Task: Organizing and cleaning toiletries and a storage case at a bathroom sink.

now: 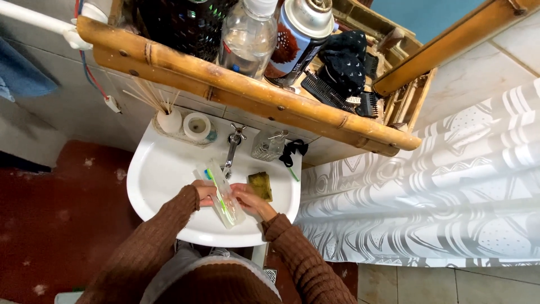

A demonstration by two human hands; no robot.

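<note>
Over a white washbasin (152, 174), both of my hands hold a clear plastic toothbrush case (225, 200) with a green toothbrush inside it. My left hand (203, 191) grips the case from the left side. My right hand (247, 198) holds it from the right, fingers closed on it. The case lies tilted, its far end towards the chrome tap (232, 147). Brown knitted sleeves cover both arms.
A dark yellow-green bar of soap (261, 186) lies on the basin's right rim. Behind stand a reed diffuser (167, 119), a small white jar (197, 126) and a glass dispenser (268, 145). A bamboo shelf (247, 95) with bottles, a spray can and combs overhangs. A white shower curtain (439, 191) hangs right.
</note>
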